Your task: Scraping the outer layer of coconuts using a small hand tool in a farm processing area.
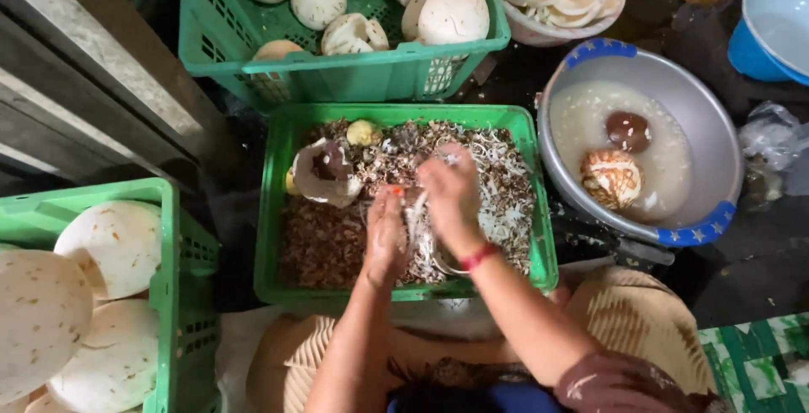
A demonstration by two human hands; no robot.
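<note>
both hands, left hand [385, 240] and right hand [451, 198], fingers closed around a blurred pale coconut piece [419, 211] between them, over a green crate [286, 211] of shavings.

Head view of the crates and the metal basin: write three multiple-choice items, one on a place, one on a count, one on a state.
1. Where does the metal basin stand relative to the crate of peelings?
A. right of it
B. left of it
C. inside it

2. How many round things float in the basin's water?
A. one
B. two
C. five

3. What are the left hand and the right hand doing?
A. resting on the knees
B. working together over the peelings
C. lifting the basin

Key: 1 A, it sits at the crate's right side; 2 B, a dark one and a paler one; 3 B, both are close together above the crate.
</note>
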